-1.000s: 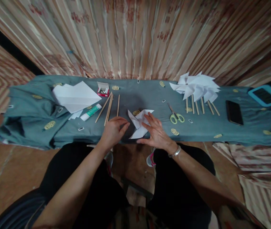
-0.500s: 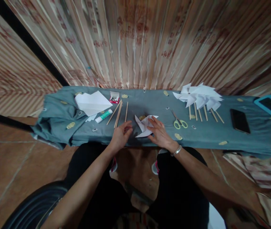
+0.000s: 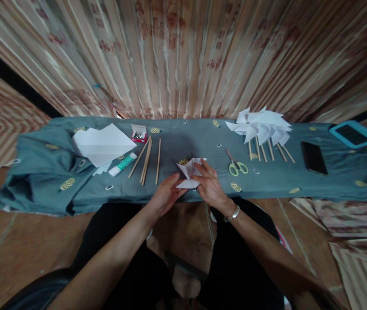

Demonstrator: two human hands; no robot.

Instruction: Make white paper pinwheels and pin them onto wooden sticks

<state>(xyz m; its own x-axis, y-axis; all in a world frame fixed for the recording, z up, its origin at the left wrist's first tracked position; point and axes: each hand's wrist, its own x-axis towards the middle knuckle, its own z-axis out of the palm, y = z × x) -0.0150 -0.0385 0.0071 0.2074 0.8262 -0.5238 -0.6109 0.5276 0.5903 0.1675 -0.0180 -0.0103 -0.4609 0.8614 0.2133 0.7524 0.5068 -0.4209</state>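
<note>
A folded white paper piece (image 3: 190, 171), shaped like a partly made pinwheel, lies near the front edge of the cloth-covered table (image 3: 41, 172). My left hand (image 3: 165, 196) touches its lower left corner with the fingertips. My right hand (image 3: 209, 186) rests on its right side, fingers spread over the paper. Both hands pinch or press the paper; a metal bracelet sits on the right wrist. Several wooden sticks (image 3: 146, 158) lie just left of the paper.
A sheet stack of white paper (image 3: 101, 142), a glue tube (image 3: 122, 164) and a small red box of pins (image 3: 138, 134) sit at the left. Green-handled scissors (image 3: 235, 163), finished paper pinwheels (image 3: 261, 127), a black phone (image 3: 313, 157) and a blue-framed tablet (image 3: 353, 134) lie to the right.
My left hand moved right from beside the sticks onto the paper's lower left corner. My right hand stayed on the paper. The camera view shifted.
</note>
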